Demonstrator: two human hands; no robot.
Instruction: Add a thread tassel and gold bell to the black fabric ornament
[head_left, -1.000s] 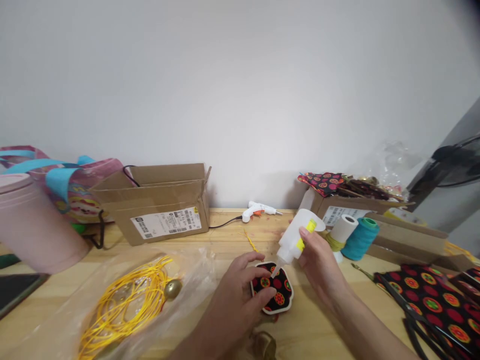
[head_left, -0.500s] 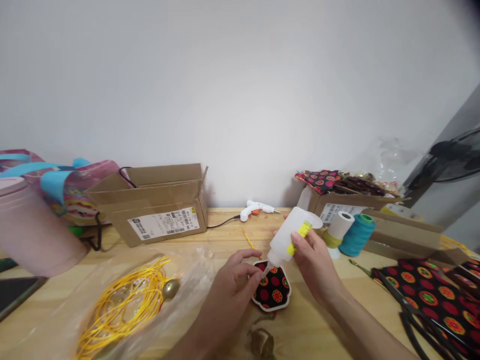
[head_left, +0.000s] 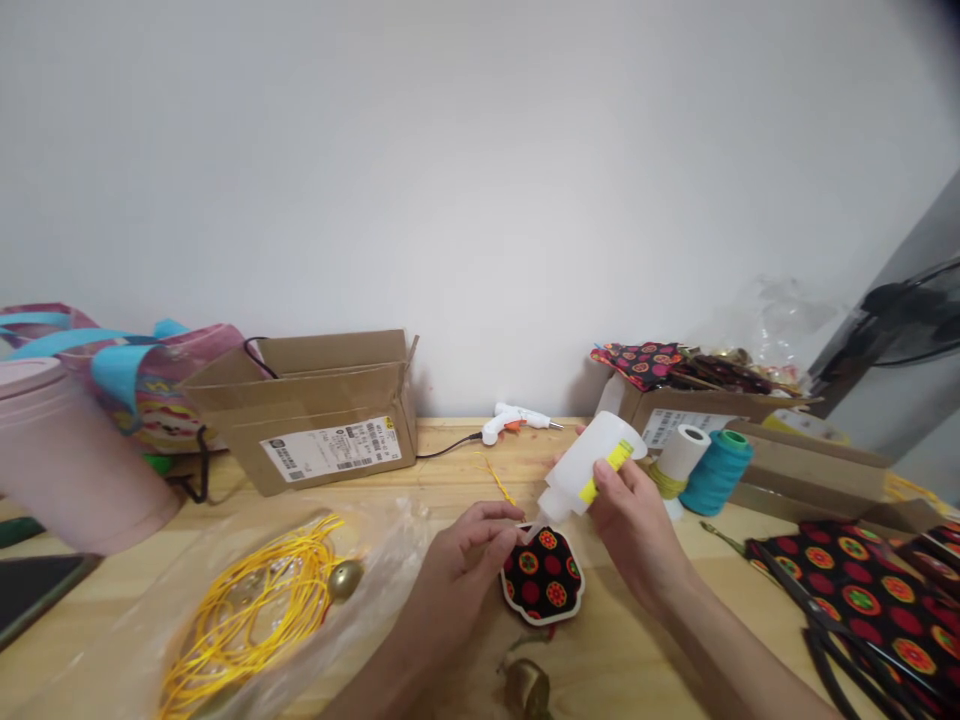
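Note:
My right hand (head_left: 634, 510) is wrapped round a translucent squeeze bottle (head_left: 592, 462) with a yellow label. The bottle is tilted, its narrow nozzle pointing down and left at the upper left edge of a scalloped pendant (head_left: 551, 578). Black fabric with red and orange flowers covers the pendant, inside a pale rim. At that same edge, my left hand (head_left: 469, 560) has thumb and forefinger pinched together by the nozzle tip; what lies between them is too small to make out. From the pendant's top runs a yellow cord (head_left: 501, 482). Below it lies a brass-coloured bell (head_left: 527, 690).
Left of my hands, a plastic bag (head_left: 375, 545) holds yellow cords and bells. A cardboard box (head_left: 337, 400) and a white glue gun (head_left: 517, 422) stand behind. Rightward are thread spools (head_left: 716, 470), another box (head_left: 637, 405), flowered fabric (head_left: 862, 590) and scissors (head_left: 832, 640).
The left fingertips have drawn back slightly up and left, baring more of the pendant's fabric. The bottle has shifted a little to the right, still tilted over the pendant's edge.

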